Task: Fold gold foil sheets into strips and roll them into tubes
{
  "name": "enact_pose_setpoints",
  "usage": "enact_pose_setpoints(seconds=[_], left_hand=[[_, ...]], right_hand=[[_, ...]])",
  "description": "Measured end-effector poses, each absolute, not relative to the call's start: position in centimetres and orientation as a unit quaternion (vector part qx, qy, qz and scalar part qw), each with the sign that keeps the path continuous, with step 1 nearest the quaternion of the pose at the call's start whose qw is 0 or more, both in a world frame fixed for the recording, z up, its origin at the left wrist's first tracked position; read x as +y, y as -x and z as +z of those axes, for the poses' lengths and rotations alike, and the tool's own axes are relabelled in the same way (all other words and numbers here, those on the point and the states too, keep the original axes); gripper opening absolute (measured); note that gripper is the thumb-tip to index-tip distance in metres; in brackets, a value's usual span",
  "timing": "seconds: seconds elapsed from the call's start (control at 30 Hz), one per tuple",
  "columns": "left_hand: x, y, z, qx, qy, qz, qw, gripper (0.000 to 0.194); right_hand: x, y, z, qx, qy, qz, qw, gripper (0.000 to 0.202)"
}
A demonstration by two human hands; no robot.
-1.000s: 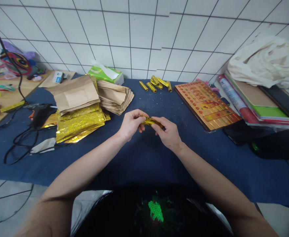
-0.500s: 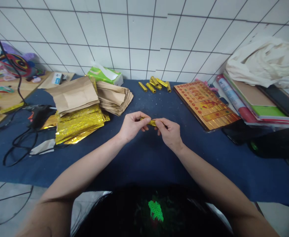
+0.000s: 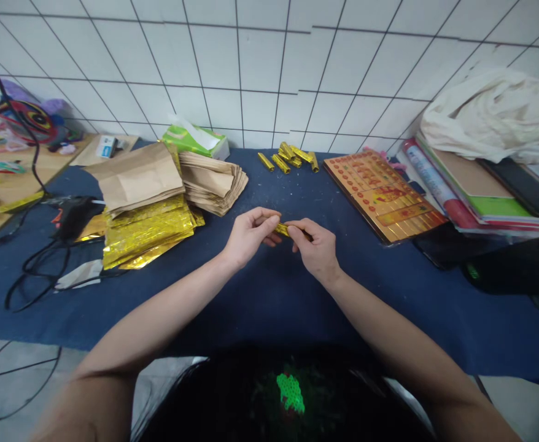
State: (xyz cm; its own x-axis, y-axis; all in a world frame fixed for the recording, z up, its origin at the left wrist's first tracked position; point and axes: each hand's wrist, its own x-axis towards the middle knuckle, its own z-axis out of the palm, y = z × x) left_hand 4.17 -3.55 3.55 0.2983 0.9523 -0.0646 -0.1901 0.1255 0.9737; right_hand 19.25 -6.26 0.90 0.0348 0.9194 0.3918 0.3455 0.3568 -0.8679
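Between both hands, over the blue cloth, is a small roll of gold foil paper (image 3: pixel 282 229). My left hand (image 3: pixel 252 232) pinches its left end between thumb and fingers. At the other end, the thumb and fingers of my right hand (image 3: pixel 314 247) are closed on it. Most of the roll is hidden by the fingers. Farther back, near the wall, lies a small heap of similar gold rolls (image 3: pixel 280 163). To the left of my hands are stacked gold foil sheets (image 3: pixel 150 236), with brown paper sheets (image 3: pixel 135 178) on top.
A black glue gun (image 3: pixel 73 216) and its cable lie at left. A green tissue pack (image 3: pixel 193 141) stands by the tiled wall. On the right are an orange-gold printed pack (image 3: pixel 384 193), a stack of books (image 3: pixel 495 196) and a white cloth bag (image 3: pixel 495 120).
Both hands keep their hold on the gold roll. The left fingers have shifted slightly along it; the other things lie where they were.
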Motion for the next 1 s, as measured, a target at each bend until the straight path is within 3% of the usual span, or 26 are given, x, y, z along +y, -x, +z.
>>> enact_pose_setpoints(seconds=[0.17,0.57,1.0], left_hand=[[-3.5,-4.2,3.39,0.399,-0.475,0.458,0.636,0.028],[-3.78,-4.36,2.95,0.378,-0.53,0.47,0.597,0.021],[-3.28,-4.18,3.12,0.362,-0.508,0.528,0.577,0.019]], right_hand=[[-6.16,-19.35,0.92,-0.643,0.502,0.234,0.529,0.016],[-6.2,-19.39,0.81,-0.638,0.502,0.264,0.521,0.018],[-6.14,-19.28,1.7,-0.589,0.49,0.279,0.58,0.011]])
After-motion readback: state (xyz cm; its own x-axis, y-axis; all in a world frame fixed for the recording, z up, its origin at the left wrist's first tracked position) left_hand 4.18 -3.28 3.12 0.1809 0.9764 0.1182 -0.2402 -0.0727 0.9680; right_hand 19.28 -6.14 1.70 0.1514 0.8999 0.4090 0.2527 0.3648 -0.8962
